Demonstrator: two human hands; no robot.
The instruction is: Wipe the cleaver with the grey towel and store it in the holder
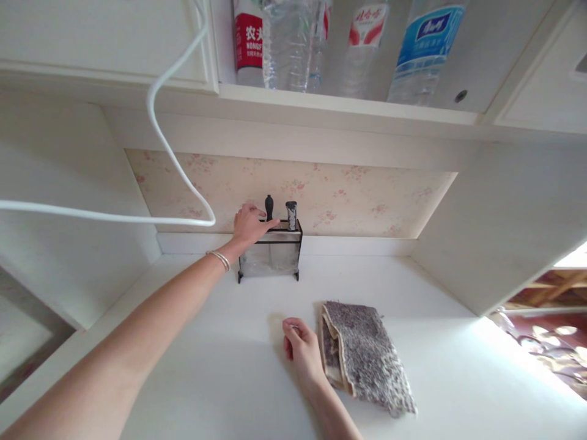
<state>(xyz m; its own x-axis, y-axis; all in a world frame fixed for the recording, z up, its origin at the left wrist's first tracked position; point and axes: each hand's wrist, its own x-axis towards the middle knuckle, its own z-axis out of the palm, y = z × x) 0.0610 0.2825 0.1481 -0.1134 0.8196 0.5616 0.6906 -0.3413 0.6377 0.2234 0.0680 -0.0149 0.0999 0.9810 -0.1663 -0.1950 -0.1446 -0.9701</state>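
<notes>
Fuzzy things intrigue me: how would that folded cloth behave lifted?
The cloth would probably droop, given its soft-looking fold. Its layers may fall open: they gape near the right hand. Lying flat, it probably won't roll.

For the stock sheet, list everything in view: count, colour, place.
Bottles: at least 5, clear, on shelf
Cabinets: several, white, above
Cable: 1, white, upper left
Rack: 1, black and translucent, on counter
Handles: 2, black and mottled grey, in rack
Wallpaper: 1, cream floral, behind rack
Counter: 1, white, below
Cloth: 1, grey-brown, on counter, right
Blurred items: uncountable, reddish, far right
Bracelet: 1 or more, silver, left wrist
Left hand: 1, bare, at rack's left
Right hand: 1, bare, left of cloth
</notes>
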